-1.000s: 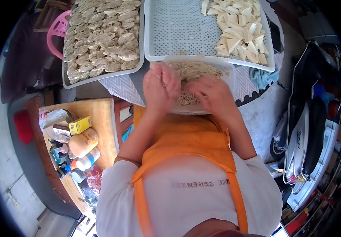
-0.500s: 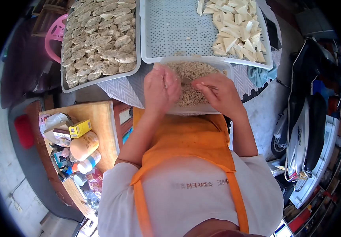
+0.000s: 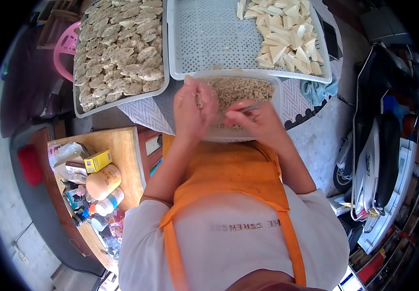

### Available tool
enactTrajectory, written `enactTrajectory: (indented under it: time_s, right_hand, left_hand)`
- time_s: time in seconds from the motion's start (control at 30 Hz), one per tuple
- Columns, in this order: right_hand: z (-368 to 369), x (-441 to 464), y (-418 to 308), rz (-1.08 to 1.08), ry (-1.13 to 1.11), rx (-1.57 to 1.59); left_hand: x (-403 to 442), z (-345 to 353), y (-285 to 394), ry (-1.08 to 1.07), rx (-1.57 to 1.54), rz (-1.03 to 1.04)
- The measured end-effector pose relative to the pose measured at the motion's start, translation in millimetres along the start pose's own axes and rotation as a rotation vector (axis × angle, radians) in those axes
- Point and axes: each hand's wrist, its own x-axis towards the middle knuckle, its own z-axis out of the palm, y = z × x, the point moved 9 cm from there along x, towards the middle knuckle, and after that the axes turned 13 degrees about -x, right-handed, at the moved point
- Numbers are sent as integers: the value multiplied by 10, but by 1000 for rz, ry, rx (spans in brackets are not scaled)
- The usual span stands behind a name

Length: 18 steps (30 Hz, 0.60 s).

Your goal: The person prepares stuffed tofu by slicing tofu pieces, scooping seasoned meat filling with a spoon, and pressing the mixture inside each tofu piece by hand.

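Observation:
A white plastic tub (image 3: 279,92) of crumbly brownish minced filling (image 3: 243,89) stands in front of me. My left hand (image 3: 195,109) is curled closed above the tub's left side. Some crumbly matter shows between its fingers, but the piece within is mostly hidden. Over the filling, my right hand (image 3: 257,119) pinches a thin metal utensil, apparently a spoon (image 3: 250,108); its working end is hidden near the left hand. Pale cut wedges, like tofu (image 3: 292,36), are heaped at the right of a perforated white tray (image 3: 209,34) beyond the tub.
At left, a second tray (image 3: 166,63) holds rows of filled pieces (image 3: 119,48). A blue-green cloth (image 3: 318,91) lies at the table's right edge. Boxes and jars crowd a wooden side table (image 3: 127,150) at lower left. A pink chair (image 3: 64,51) and a scooter (image 3: 369,155) flank the table.
My right hand has moved slightly left and down, closer to my left hand, with the spoon. The left hand stays curled in nearly the same place. The view has shifted slightly.

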Motion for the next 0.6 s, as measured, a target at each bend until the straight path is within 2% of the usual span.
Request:
enactTrajectory:
  time_s: [0.13,0.23,0.33,0.43,0.53,0.6]
  right_hand:
    - [199,67,-70,97,-97,-78]
    - [228,103,-134,86,-149,-67]
    - [99,132,94,98,-106,-319]
    - [-218,100,92,14,191,-283]
    - [-219,33,90,17,258,-104]
    - [72,50,14,32,-61,-189]
  left_hand:
    - [16,-32,42,-7,1,86]
    - [23,-32,38,17,14,53]
    - [-15,-16,-11,24,27,21]
    - [-3,7,-14,-79,-31,-3]
    - [-17,9,-36,-146,-19,-7]
    - [-15,12,-12,-139,-91,-15]
